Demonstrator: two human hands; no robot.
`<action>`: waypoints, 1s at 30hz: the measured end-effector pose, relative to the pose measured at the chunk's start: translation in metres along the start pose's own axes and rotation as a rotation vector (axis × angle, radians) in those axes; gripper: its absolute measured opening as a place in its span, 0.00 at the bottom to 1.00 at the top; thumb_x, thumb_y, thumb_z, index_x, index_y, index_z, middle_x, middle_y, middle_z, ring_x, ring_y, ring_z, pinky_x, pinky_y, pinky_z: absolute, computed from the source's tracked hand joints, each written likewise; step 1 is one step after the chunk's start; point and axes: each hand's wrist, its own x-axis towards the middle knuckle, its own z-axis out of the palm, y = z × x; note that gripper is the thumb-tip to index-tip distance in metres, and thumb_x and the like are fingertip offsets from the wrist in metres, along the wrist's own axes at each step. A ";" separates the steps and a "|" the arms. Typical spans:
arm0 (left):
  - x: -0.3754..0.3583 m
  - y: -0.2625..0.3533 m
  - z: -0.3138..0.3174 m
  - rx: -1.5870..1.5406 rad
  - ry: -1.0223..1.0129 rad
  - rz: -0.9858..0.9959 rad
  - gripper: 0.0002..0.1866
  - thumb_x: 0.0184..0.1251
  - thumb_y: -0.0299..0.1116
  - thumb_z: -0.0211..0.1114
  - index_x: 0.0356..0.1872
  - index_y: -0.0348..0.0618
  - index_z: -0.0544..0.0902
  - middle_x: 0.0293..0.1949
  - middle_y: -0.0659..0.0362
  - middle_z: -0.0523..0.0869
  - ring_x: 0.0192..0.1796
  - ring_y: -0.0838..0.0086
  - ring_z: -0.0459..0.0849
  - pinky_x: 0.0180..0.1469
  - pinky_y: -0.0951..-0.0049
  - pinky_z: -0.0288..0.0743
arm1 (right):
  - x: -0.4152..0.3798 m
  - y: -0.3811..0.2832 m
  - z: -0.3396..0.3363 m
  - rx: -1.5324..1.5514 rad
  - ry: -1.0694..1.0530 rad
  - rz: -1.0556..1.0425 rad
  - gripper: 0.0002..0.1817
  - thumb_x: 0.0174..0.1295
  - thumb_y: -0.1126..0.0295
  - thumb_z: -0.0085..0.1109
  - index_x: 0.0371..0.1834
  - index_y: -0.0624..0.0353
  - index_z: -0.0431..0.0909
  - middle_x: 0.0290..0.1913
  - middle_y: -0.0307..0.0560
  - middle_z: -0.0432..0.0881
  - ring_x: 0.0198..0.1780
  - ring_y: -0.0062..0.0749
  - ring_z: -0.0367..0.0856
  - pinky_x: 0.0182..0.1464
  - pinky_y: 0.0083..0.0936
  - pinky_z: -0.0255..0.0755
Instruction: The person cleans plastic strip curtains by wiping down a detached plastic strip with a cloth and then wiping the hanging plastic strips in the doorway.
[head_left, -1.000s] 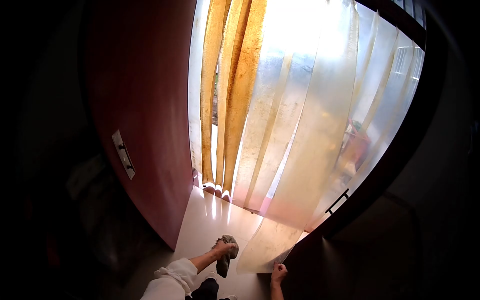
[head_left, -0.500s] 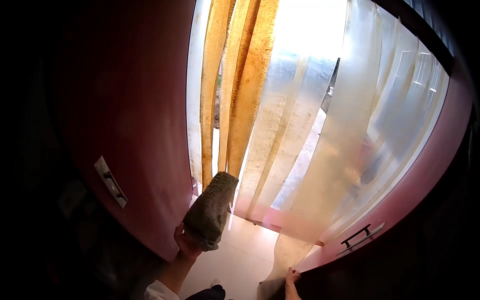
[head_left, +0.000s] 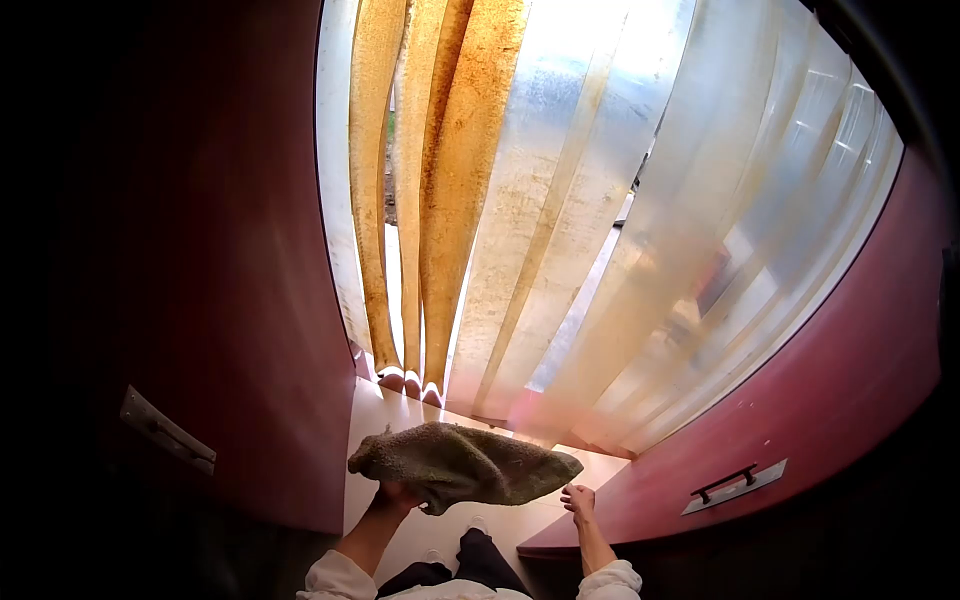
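Note:
A grey-brown cloth (head_left: 465,465), thick and towel-like, is spread sideways in front of my body. My left hand (head_left: 402,493) grips its lower left part from below, the fingers partly hidden under the folds. At the cloth's pointed right corner, my right hand (head_left: 578,499) has its fingers curled in a pinch. Beyond the cloth hangs a strip curtain of plastic, with yellowed strips (head_left: 468,180) on the left and cloudy clear strips (head_left: 690,230) on the right.
Dark red door panels flank the curtain, the left panel (head_left: 250,300) with a handle plate (head_left: 165,430) and the right panel (head_left: 800,400) with a black handle (head_left: 725,482). Pale floor (head_left: 365,425) lies below, where my shoes (head_left: 478,524) stand.
My right hand has let go of a clear curtain strip and come to the cloth's right corner. The cloth, folded into a block before, is now opened out sideways. The strip hangs back.

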 end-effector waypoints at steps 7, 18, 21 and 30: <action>0.006 -0.003 0.002 0.080 0.435 0.166 0.33 0.61 0.58 0.54 0.58 0.41 0.70 0.57 0.48 0.73 0.59 0.53 0.70 0.60 0.47 0.65 | 0.059 -0.215 0.065 -0.112 -0.360 -0.374 0.21 0.61 0.56 0.56 0.50 0.60 0.77 0.47 0.44 0.80 0.46 0.30 0.79 0.42 0.25 0.74; 0.014 0.013 -0.043 -0.110 0.647 0.623 0.36 0.61 0.64 0.49 0.57 0.41 0.70 0.57 0.45 0.73 0.58 0.50 0.72 0.58 0.43 0.66 | 0.226 -0.539 0.138 -0.267 -0.056 -1.153 0.28 0.58 0.58 0.58 0.58 0.62 0.70 0.55 0.54 0.76 0.49 0.38 0.80 0.49 0.29 0.74; 0.041 0.007 -0.033 -0.059 0.662 0.648 0.37 0.60 0.64 0.50 0.57 0.40 0.71 0.56 0.46 0.74 0.57 0.50 0.73 0.57 0.43 0.67 | 0.277 -0.589 0.130 -0.191 0.031 -1.070 0.26 0.55 0.53 0.61 0.49 0.63 0.74 0.48 0.54 0.80 0.46 0.40 0.81 0.47 0.31 0.74; 0.092 0.011 -0.007 0.039 0.677 0.637 0.38 0.57 0.66 0.51 0.55 0.40 0.72 0.53 0.46 0.76 0.53 0.50 0.76 0.54 0.43 0.70 | 0.365 -0.621 0.114 -0.057 0.254 -0.987 0.64 0.34 0.36 0.71 0.66 0.70 0.50 0.67 0.62 0.57 0.69 0.48 0.55 0.69 0.34 0.50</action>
